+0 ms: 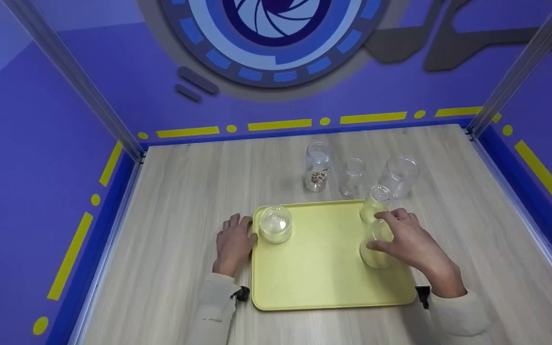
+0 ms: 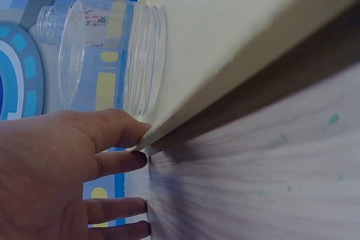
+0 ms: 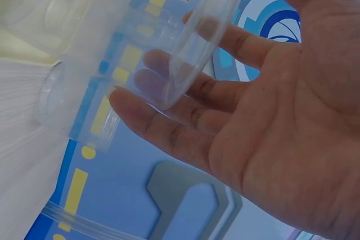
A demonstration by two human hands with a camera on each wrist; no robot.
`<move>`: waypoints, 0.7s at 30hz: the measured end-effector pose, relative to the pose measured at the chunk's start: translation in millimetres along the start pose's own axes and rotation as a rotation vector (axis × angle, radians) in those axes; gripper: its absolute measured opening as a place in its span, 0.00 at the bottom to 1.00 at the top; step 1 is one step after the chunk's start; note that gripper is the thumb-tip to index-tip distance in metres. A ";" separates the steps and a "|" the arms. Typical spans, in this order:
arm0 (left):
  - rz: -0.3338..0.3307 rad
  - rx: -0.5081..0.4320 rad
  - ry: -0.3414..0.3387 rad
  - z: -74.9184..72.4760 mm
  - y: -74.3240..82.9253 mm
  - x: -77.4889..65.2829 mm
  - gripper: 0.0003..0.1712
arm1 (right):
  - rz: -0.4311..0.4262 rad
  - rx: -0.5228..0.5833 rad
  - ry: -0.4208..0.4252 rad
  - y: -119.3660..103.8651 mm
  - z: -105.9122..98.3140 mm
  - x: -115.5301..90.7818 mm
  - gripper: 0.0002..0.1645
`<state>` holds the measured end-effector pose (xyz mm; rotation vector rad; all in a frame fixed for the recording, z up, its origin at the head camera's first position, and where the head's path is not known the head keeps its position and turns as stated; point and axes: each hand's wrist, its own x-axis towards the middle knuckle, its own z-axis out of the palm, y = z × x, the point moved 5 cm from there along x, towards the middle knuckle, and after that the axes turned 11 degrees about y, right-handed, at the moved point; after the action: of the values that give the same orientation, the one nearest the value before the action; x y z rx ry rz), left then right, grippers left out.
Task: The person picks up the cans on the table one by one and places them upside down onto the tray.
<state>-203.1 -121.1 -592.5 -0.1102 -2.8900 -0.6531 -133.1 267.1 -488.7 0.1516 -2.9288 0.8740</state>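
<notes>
My left hand [image 1: 234, 243] is at the left edge of a yellow tray [image 1: 314, 282]. Its thumb and index finger pinch the rim in the left wrist view, the other fingers lying outside it. A clear jar [image 1: 276, 225] stands mouth down in the tray's far left corner, threads against the tray. On the tray's right side my right hand [image 1: 408, 242] holds another clear jar [image 1: 375, 256] between thumb and fingers. In the right wrist view the fingers show through that jar [image 3: 197, 54]. Just behind it, a clear bottle [image 1: 371, 209] stands in the far right corner.
Behind the tray stand a tall clear bottle [image 1: 317, 167] with a flowered label, a smaller clear bottle [image 1: 351, 177] and a wide clear jar [image 1: 400, 175]. The wooden table [image 1: 185, 191] is enclosed by blue panels [image 1: 27, 167] with metal posts at the corners.
</notes>
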 end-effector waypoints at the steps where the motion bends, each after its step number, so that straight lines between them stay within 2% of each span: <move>1: 0.002 -0.002 0.004 -0.1 -0.1 -0.1 0.25 | 0.000 -0.001 -0.002 -0.2 0.1 0.0 0.42; 8: 0.005 -0.017 0.016 -1.1 0.0 -1.2 0.25 | -0.001 -0.013 -0.007 -1.0 0.4 0.0 0.41; 14: -0.011 -0.008 0.002 0.2 1.1 -1.3 0.25 | -0.002 -0.008 -0.006 -2.0 -0.5 -0.9 0.43; 21: 0.000 -0.002 0.011 0.3 0.2 -1.2 0.25 | -0.005 -0.023 -0.024 -1.9 -1.0 -1.5 0.46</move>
<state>-202.0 -120.8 -592.9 -0.1065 -2.8793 -0.6550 -131.3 266.2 -487.0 0.1684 -2.9585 0.8428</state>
